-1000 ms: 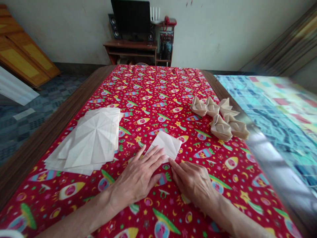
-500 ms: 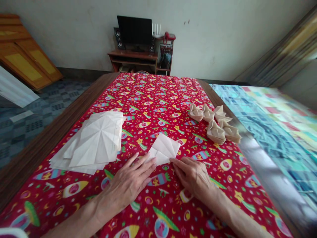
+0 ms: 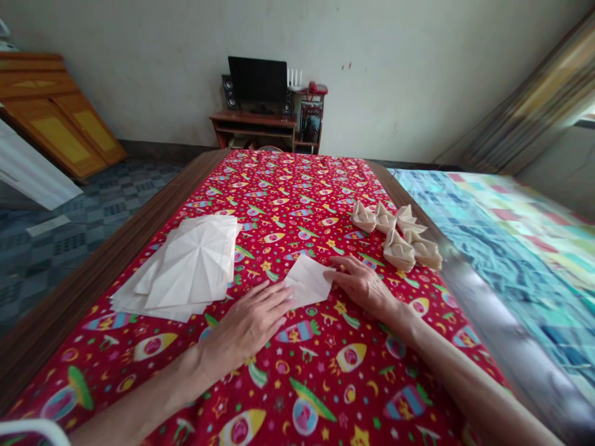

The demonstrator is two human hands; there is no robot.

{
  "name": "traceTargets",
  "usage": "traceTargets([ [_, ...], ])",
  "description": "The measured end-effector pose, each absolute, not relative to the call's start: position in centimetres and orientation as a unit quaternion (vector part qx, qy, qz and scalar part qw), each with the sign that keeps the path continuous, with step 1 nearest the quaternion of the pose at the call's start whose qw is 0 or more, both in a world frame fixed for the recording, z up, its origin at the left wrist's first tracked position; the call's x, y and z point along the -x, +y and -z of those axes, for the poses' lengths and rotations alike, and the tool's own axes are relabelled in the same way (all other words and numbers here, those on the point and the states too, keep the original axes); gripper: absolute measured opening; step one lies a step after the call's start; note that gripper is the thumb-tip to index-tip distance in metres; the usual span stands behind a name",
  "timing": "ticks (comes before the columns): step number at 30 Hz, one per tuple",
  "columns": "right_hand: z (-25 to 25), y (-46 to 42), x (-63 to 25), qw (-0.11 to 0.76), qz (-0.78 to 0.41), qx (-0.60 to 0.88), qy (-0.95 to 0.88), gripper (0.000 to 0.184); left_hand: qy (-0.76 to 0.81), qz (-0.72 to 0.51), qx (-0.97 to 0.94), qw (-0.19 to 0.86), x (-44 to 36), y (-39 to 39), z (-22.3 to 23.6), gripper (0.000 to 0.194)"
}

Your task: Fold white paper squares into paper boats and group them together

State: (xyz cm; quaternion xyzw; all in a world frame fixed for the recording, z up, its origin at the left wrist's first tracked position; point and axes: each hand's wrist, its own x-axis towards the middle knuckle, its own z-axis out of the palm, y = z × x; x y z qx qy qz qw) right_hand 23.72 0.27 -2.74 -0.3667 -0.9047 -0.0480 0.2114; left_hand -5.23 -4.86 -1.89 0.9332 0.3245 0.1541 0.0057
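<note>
A small folded white paper (image 3: 307,284) lies on the red patterned tablecloth (image 3: 297,204). My left hand (image 3: 248,322) lies flat with fingers stretched out, fingertips on the paper's near left edge. My right hand (image 3: 360,285) rests on the cloth at the paper's right side, fingers extended and touching its right corner. A stack of creased white sheets (image 3: 186,266) sits to the left. Several folded beige paper shapes (image 3: 397,232) cluster at the right, just beyond my right hand.
The wooden table edge (image 3: 116,248) shows on the left. A surface with a blue and multicoloured cover (image 3: 511,235) lies to the right. A desk with a monitor and speakers (image 3: 258,93) stands at the far wall, a wooden cabinet (image 3: 56,118) at the left.
My right hand slid from the paper's near edge up to its right corner. My left hand stayed on the near left edge. The camera tilted upward, showing more of the room.
</note>
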Motion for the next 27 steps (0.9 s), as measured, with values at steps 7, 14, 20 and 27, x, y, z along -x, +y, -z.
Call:
traceTargets([
  [7, 1.4, -4.3, -23.1, 0.248, 0.111, 0.382, -0.883, 0.015, 0.273, -0.134, -0.951, -0.055, 3.6, -0.3, 0.3, 0.029],
  [14, 1.1, -8.4, -20.3, 0.185, 0.095, 0.373, -0.904, 0.02, 0.287, -0.165, -0.943, -0.029, 2.1, -0.5, 0.3, 0.021],
  [20, 0.8, -7.8, -18.4, 0.136, 0.038, 0.318, -0.938, 0.022, 0.33, -0.204, -0.918, 0.08, 4.6, -5.3, 1.4, 0.029],
  [27, 0.7, -6.9, -18.8, 0.174, 0.001, 0.281, -0.944, 0.027, 0.331, -0.172, -0.924, 0.083, 4.7, -5.5, 2.2, 0.033],
])
